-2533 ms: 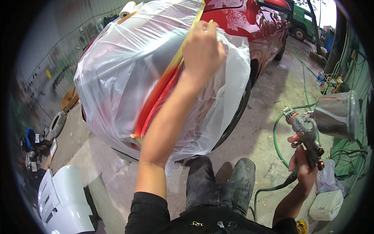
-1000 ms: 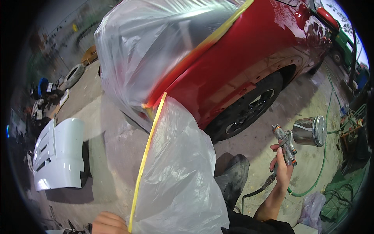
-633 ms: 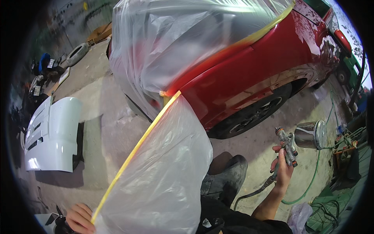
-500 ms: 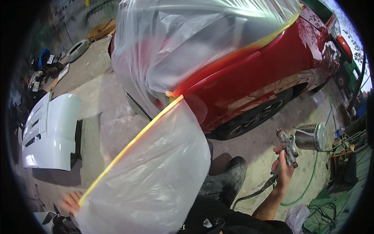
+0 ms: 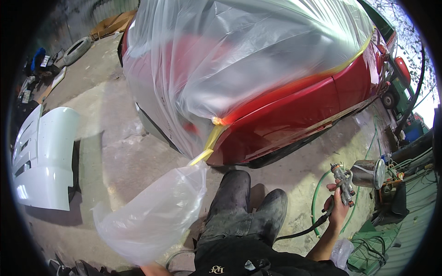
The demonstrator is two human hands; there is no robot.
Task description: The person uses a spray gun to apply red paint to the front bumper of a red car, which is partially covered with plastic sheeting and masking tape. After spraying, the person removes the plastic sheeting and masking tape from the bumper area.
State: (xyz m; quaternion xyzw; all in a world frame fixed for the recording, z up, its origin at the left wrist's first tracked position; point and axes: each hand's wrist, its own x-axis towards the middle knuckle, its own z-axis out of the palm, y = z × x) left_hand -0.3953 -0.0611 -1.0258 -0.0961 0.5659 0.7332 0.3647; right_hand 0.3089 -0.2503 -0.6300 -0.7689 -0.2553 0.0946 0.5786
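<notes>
My right hand [image 5: 339,208] is closed around a spray gun [image 5: 343,184], held out to the right with a metal paint cup [image 5: 368,174] on it. A dark hose runs from the gun's grip. Low at the bottom edge, part of my left hand or wrist [image 5: 154,269] shows beneath a loose flap of clear plastic sheet [image 5: 152,214]; its fingers are hidden. Yellow masking tape [image 5: 215,138] joins the flap to the front corner of a red car [image 5: 285,112]. More plastic film [image 5: 258,50] covers the car's front, taped along the fender.
A white bumper [image 5: 50,161] stands on the concrete floor at left. Behind it are a tyre [image 5: 77,50] and cardboard [image 5: 113,24]. A green hose [image 5: 316,198] curls on the floor at right, near a crumpled plastic bag [image 5: 341,251] and green material with cables [image 5: 368,250].
My left hand has moved from the far lower left toward my body. The sheet's taut taped edge has swung in and gone slack, uncovering my legs. The right hand keeps the spray gun.
</notes>
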